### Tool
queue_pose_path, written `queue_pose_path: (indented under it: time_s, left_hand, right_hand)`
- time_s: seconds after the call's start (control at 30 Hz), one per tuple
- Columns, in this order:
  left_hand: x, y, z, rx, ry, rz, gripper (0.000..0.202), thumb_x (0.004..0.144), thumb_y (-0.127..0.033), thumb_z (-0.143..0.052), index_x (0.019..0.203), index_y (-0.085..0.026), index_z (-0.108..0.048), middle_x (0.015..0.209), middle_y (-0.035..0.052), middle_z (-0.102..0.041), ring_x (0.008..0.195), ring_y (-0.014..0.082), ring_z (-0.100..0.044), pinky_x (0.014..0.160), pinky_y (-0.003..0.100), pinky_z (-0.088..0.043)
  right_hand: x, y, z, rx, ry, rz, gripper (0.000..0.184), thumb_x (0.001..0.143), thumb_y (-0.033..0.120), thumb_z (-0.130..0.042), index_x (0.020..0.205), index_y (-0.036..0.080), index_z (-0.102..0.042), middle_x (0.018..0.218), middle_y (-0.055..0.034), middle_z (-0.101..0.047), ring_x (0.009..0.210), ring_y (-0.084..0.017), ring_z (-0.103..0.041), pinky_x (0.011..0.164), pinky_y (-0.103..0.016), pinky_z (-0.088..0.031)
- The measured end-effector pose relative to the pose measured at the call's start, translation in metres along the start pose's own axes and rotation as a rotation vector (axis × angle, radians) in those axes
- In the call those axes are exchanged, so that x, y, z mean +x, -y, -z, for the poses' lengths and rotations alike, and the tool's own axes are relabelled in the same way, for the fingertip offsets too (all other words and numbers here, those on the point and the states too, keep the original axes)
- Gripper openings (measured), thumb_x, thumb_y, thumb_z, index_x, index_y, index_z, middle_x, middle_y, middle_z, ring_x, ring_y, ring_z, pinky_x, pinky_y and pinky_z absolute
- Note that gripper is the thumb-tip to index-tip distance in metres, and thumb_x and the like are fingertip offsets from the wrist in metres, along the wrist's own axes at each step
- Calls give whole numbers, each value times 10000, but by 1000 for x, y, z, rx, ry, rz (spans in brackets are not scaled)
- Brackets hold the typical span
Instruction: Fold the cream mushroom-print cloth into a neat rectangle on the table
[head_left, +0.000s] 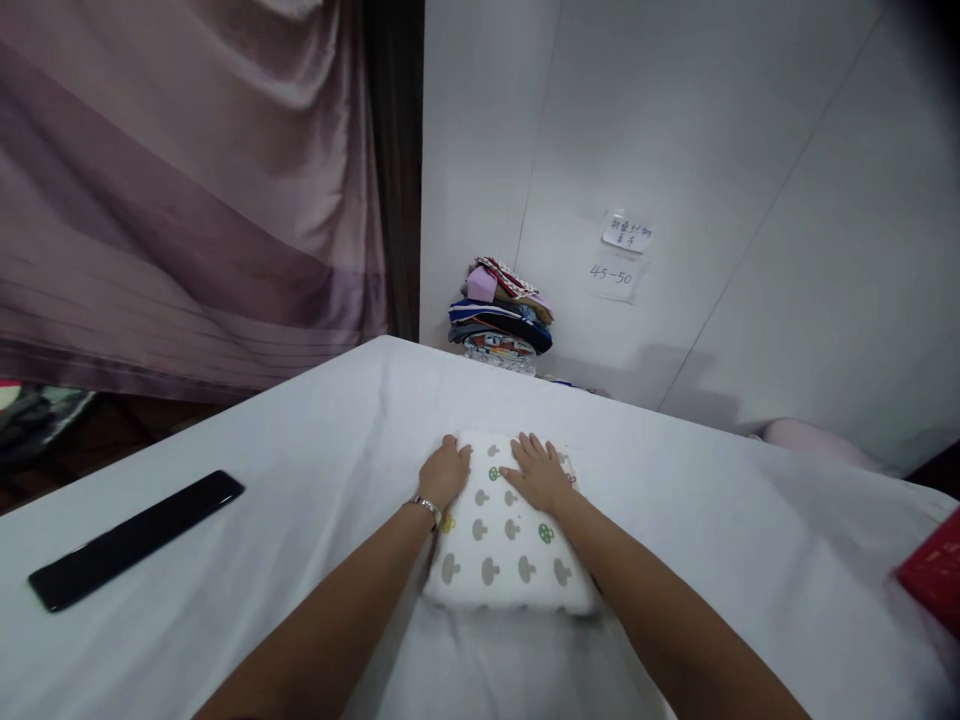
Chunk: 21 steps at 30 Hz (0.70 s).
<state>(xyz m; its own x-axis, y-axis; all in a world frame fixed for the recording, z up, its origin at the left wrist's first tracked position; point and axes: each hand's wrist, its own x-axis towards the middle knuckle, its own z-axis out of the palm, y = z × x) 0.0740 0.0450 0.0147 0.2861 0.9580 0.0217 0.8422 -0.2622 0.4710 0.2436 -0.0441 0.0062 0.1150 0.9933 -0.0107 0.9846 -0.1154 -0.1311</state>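
A thick folded white cloth (499,545) with grey, green and yellow mushroom prints lies on the white-covered table, directly in front of me. My left hand (444,474), with a metal bracelet at the wrist, is at the cloth's far left corner. Its fingers are curled on that edge, and their tips are partly hidden. Flat on the far right part of the cloth rests my right hand (540,474), fingers spread.
The white table cover (315,480) has soft wrinkles. A long black flat object (139,540) lies at left, and a red object (934,575) shows at the right edge. Behind the table, a stack of folded fabrics (501,315) stands against the wall. A mauve curtain (187,200) hangs at left.
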Motion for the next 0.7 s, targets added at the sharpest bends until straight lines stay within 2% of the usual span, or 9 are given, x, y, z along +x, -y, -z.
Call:
queue_pose_path:
  time_s: [0.07,0.17,0.23,0.27,0.4,0.5,0.57,0.7]
  left_hand:
    - [-3,-6,5,21,-34,-76,307,885,-362,-384,1095,-163,-489,1125,136,-589,1077,258,-536,866,357,-405]
    - [-13,-19,2,71,-101,-337,369,890,-382,-383,1187,-180,-467,1322,123,-466,1272,251,-355,1030,379,-277]
    - [-19,-25,-7,113,-76,-485,434,885,-435,-383,1233,-186,-457,1403,107,-387,1332,251,-258,1083,398,-191]
    - [-22,-26,-12,130,-46,-511,467,879,-462,-384,1250,-186,-453,1425,102,-361,1347,252,-226,1095,407,-160]
    - [-24,-23,-27,169,7,-484,605,868,-555,-331,1303,-145,-426,1444,120,-328,1362,259,-189,1106,426,-118]
    - [-23,-21,-30,179,0,-483,679,861,-609,-274,1324,-132,-409,1454,125,-306,1367,262,-173,1110,428,-102]
    - [-22,-20,-30,184,4,-484,699,858,-617,-260,1336,-127,-397,1461,123,-290,1371,260,-161,1113,426,-90]
    - [-22,-20,-32,197,10,-477,669,865,-582,-277,1353,-134,-375,1474,105,-265,1379,244,-135,1120,415,-58]
  right_hand:
    - [-1,0,0,10,1,-1,721,878,620,-144,1437,172,-221,1514,-68,-131,1389,-231,-43,1096,-419,-13]
    - [-1,1,1,13,8,-17,692,889,589,-154,1443,176,-198,1518,-58,-109,1390,-219,-30,1096,-422,-5]
    - [-1,2,2,1,15,-16,647,905,530,-181,1444,172,-190,1519,-58,-100,1390,-215,-30,1094,-427,-9]
    - [-1,2,3,-3,20,-14,627,909,498,-200,1443,170,-193,1519,-59,-101,1389,-215,-33,1094,-428,-13]
    - [-4,-1,7,15,55,-21,624,898,474,-264,1437,164,-215,1516,-75,-116,1387,-229,-52,1089,-435,-37]
    - [-8,-8,7,1,-5,-134,691,882,546,-272,1436,137,-213,1513,-117,-112,1384,-264,-37,1080,-456,-18]
    - [-10,-15,4,2,-29,-205,723,876,592,-245,1437,136,-210,1509,-133,-122,1381,-279,-50,1075,-463,-29]
    - [-8,-24,-2,30,-9,-212,755,866,631,-234,1442,144,-188,1507,-144,-124,1376,-293,-82,1063,-444,-100]
